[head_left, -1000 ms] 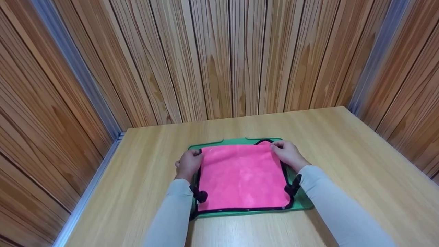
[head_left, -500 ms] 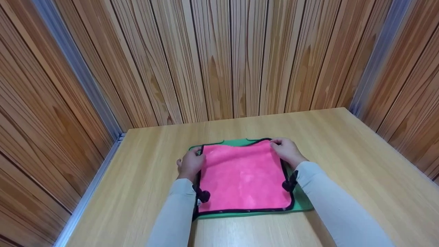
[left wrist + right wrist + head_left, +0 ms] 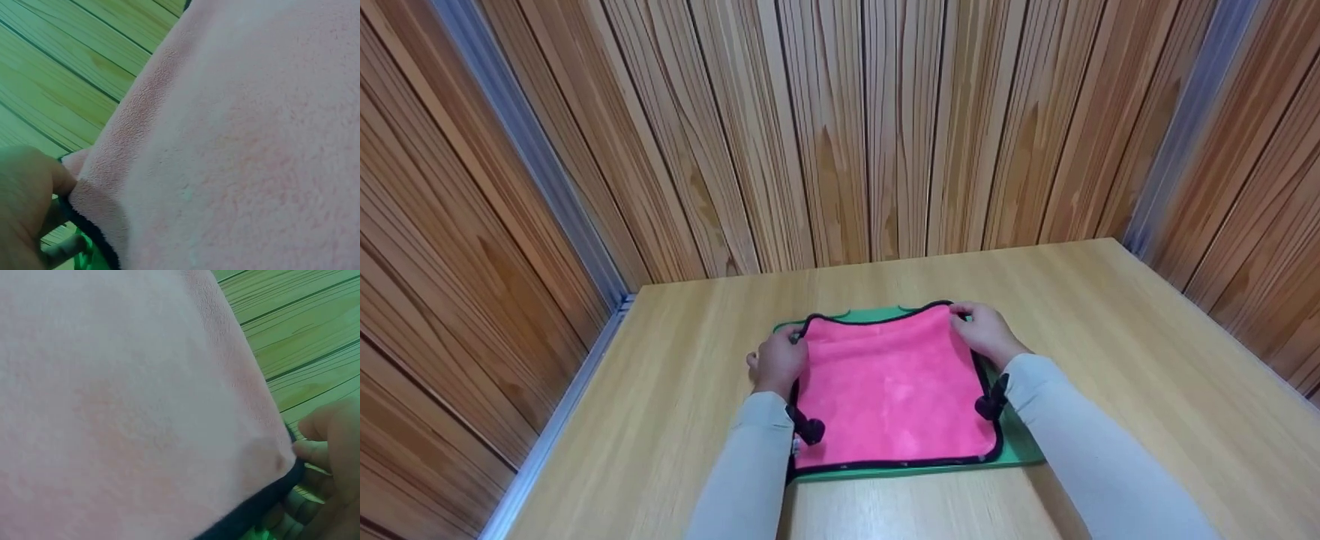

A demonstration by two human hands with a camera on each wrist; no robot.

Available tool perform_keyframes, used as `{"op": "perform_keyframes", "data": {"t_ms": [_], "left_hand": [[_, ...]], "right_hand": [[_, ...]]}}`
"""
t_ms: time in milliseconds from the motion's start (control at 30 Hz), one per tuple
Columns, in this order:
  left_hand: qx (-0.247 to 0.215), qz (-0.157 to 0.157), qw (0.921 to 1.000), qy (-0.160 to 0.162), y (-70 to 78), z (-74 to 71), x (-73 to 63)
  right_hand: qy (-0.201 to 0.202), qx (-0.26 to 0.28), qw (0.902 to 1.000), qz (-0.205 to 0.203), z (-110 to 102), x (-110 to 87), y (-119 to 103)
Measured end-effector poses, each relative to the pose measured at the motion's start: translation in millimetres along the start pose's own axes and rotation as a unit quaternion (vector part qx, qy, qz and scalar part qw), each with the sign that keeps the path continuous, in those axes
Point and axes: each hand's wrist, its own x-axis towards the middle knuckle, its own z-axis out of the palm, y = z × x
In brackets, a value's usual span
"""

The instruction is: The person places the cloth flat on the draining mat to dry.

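A pink plush cloth (image 3: 892, 390) with black edging lies spread over a green tray (image 3: 1024, 442); its far edge is lifted and sags a little between the hands. My left hand (image 3: 778, 360) pinches the cloth's left edge near the far left corner. In the left wrist view, the thumb of that hand (image 3: 28, 202) presses on the pink side, right at the black border. At the far right corner, my right hand (image 3: 988, 330) pinches the edge between thumb and fingers. The right wrist view shows the cloth (image 3: 140, 410) stretching away from those fingertips.
The tray rests on a light wooden table (image 3: 697, 375). Wood-plank walls (image 3: 840, 135) stand behind and at both sides, with metal posts in the corners. A black wrist camera (image 3: 810, 430) on the left arm overlaps the cloth in the head view.
The cloth's far edge has turned up, so its black border now shows all along it. The left hand has shifted slightly right; the right hand has barely moved, a little up and left.
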Motion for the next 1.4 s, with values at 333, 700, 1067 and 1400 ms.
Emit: {"op": "perform_keyframes", "data": {"t_ms": [333, 700, 1067, 1400], "left_hand": [[0.008, 0.012, 0.9991, 0.039, -7.4, 8.2, -1.7], [-0.018, 0.052, 0.9985, -0.001, -18.4, 14.1, 4.5], [0.028, 0.083, 0.9962, -0.004, -20.9, 18.9, 9.2], [0.083, 0.101, 0.9902, -0.050, -20.5, 15.2, 5.6]], "right_hand": [[0.008, -0.065, 0.9973, -0.035, 8, 0.9, 3], [-0.009, -0.109, 0.9918, -0.066, 10, 7.8, 11], [-0.008, -0.136, 0.9893, -0.053, 14, 32.8, 39], [-0.041, -0.158, 0.9858, -0.040, 12, 8.1, 12]]}}
